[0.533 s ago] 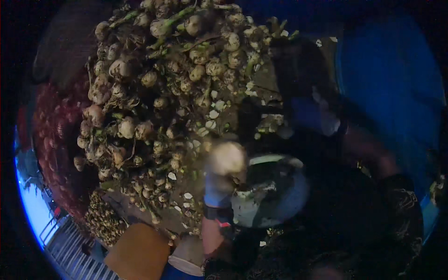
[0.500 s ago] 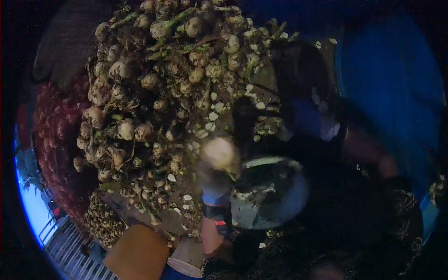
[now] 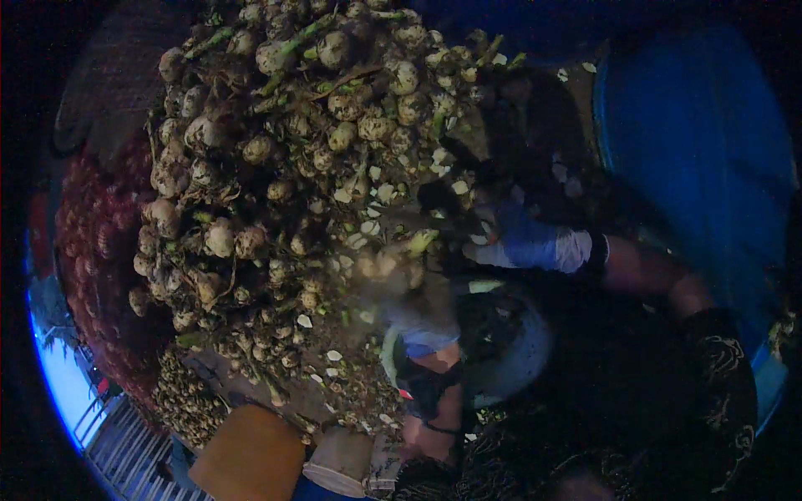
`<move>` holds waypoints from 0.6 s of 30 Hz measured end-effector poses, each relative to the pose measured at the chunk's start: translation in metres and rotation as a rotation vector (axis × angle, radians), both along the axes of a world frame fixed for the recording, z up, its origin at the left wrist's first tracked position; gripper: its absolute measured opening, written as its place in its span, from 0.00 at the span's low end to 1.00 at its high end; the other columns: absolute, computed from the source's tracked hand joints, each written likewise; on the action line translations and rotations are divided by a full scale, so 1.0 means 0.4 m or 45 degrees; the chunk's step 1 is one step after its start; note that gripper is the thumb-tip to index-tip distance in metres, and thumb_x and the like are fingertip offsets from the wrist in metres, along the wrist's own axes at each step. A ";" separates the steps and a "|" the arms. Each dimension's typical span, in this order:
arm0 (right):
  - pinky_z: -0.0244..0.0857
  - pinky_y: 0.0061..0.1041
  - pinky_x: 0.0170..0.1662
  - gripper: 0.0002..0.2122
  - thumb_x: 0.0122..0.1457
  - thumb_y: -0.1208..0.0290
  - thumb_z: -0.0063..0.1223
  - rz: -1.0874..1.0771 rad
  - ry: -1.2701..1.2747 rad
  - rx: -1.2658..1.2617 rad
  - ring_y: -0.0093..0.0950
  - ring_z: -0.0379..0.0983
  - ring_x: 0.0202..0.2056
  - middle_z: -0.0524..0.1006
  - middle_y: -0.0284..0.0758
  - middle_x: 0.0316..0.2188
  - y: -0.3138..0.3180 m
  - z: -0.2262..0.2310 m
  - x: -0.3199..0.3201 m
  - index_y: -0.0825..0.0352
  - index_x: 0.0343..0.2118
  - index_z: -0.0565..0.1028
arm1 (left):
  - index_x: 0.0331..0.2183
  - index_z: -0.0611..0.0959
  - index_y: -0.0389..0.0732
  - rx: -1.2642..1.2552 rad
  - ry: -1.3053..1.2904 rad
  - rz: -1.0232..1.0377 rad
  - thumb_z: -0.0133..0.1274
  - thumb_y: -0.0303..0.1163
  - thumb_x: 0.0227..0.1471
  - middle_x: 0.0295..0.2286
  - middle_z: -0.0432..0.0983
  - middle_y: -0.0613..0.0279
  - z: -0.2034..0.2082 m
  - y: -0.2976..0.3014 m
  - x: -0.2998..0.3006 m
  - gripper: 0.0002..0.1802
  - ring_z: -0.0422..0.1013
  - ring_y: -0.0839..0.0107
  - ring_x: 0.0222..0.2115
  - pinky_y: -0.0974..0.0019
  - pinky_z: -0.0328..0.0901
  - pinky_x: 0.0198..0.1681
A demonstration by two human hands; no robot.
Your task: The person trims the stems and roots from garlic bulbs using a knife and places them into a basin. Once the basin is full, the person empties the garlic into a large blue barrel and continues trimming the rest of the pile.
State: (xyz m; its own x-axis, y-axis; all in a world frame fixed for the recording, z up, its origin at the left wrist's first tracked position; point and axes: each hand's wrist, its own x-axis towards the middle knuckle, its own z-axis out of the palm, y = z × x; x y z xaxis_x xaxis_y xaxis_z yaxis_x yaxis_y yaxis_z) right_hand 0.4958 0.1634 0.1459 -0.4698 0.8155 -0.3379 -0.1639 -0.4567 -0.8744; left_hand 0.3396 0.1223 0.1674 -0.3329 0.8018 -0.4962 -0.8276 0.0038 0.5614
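Observation:
My left hand, in a whitish-blue glove and blurred by motion, is closed round a pale round bulb, like garlic or onion, over the bucket's left side. A green cut stalk end shows just above that bulb. Close by on the right is my right hand, also gloved, its fingers closed. From it a dark blade-like tool reaches left above the bulb; its handle is hidden. Below both hands stands a pale bluish bucket, its inside mostly dark.
A large heap of soil-covered bulbs fills the left and far side. White cut slices litter the ground. Red mesh sacks lie at far left, a blue barrel-like container at right, an orange-brown block at near left.
My left hand has moved right with the bulb, over the bucket's rim. My right hand has come left and nearer to it, bringing the dark tool close to the bulb.

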 end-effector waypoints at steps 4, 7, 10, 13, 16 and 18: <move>0.48 0.38 0.52 0.20 0.48 0.62 0.57 0.035 -0.503 0.297 0.26 0.69 0.36 0.72 0.33 0.36 -0.009 -0.004 0.038 0.63 0.44 0.68 | 0.35 0.71 0.35 -0.280 0.058 -0.199 0.52 0.33 0.44 0.28 0.68 0.62 0.001 0.003 0.031 0.16 0.67 0.68 0.33 0.59 0.62 0.50; 0.60 0.32 0.42 0.22 0.46 0.64 0.59 0.144 -0.539 0.279 0.26 0.68 0.34 0.72 0.34 0.34 0.006 -0.049 0.060 0.65 0.44 0.67 | 0.39 0.70 0.35 0.168 -0.174 -0.070 0.51 0.31 0.45 0.34 0.71 0.55 0.044 0.019 0.012 0.18 0.68 0.62 0.39 0.58 0.62 0.51; 0.61 0.31 0.40 0.23 0.45 0.65 0.60 0.342 -0.794 0.476 0.27 0.68 0.34 0.72 0.34 0.34 -0.041 -0.121 0.058 0.66 0.45 0.67 | 0.42 0.70 0.36 0.301 -0.114 -0.153 0.53 0.30 0.43 0.38 0.71 0.55 0.116 0.014 -0.075 0.21 0.67 0.61 0.43 0.59 0.62 0.50; 0.62 0.30 0.38 0.24 0.45 0.65 0.60 0.328 -1.067 0.542 0.27 0.67 0.33 0.72 0.34 0.33 -0.051 -0.125 0.202 0.66 0.45 0.66 | 0.40 0.72 0.38 -0.459 0.123 -1.047 0.57 0.33 0.42 0.38 0.72 0.58 0.035 -0.024 -0.150 0.22 0.69 0.65 0.41 0.62 0.65 0.45; 0.62 0.29 0.36 0.26 0.44 0.65 0.61 0.286 -1.106 0.610 0.27 0.67 0.33 0.71 0.34 0.33 -0.042 -0.139 0.223 0.66 0.46 0.66 | 0.35 0.76 0.39 -0.010 1.278 -1.482 0.60 0.41 0.42 0.31 0.74 0.60 -0.020 -0.042 -0.248 0.20 0.70 0.67 0.30 0.65 0.66 0.34; 0.63 0.29 0.34 0.26 0.43 0.65 0.62 0.291 -1.005 0.660 0.28 0.67 0.33 0.71 0.34 0.33 -0.015 -0.176 0.137 0.67 0.46 0.65 | 0.33 0.77 0.37 -0.322 1.674 -1.417 0.60 0.43 0.42 0.28 0.75 0.61 -0.122 -0.094 -0.399 0.21 0.70 0.67 0.27 0.64 0.66 0.31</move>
